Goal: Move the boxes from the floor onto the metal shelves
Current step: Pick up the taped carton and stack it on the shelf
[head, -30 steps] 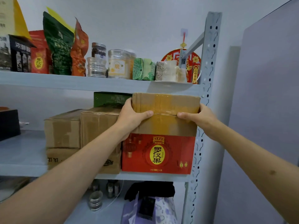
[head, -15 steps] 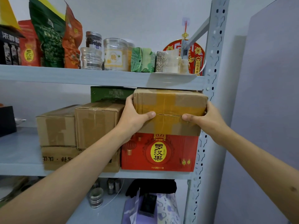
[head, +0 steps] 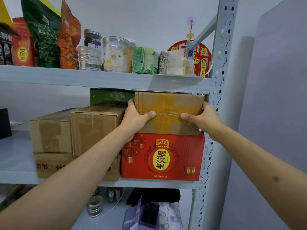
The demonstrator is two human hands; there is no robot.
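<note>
A taped brown cardboard box (head: 168, 103) rests on top of a red carton (head: 162, 156) at the right end of the middle metal shelf (head: 15, 176). My left hand (head: 135, 117) grips the box's left side, thumb across its front. My right hand (head: 201, 117) grips its right side next to the shelf upright (head: 217, 100), thumb on the front too. The box's top sits just under the upper shelf (head: 99, 78). Its back is hidden.
Left of the red carton stand three brown boxes (head: 93, 127), with a green box (head: 109, 96) behind. Jars, bags and packets crowd the upper shelf. Below are small jars and a purple bag (head: 149, 214). A grey wall panel (head: 274, 113) closes the right side.
Both hands have pushed the brown box farther back onto the red carton, under the upper shelf. The camera has moved closer to the shelves.
</note>
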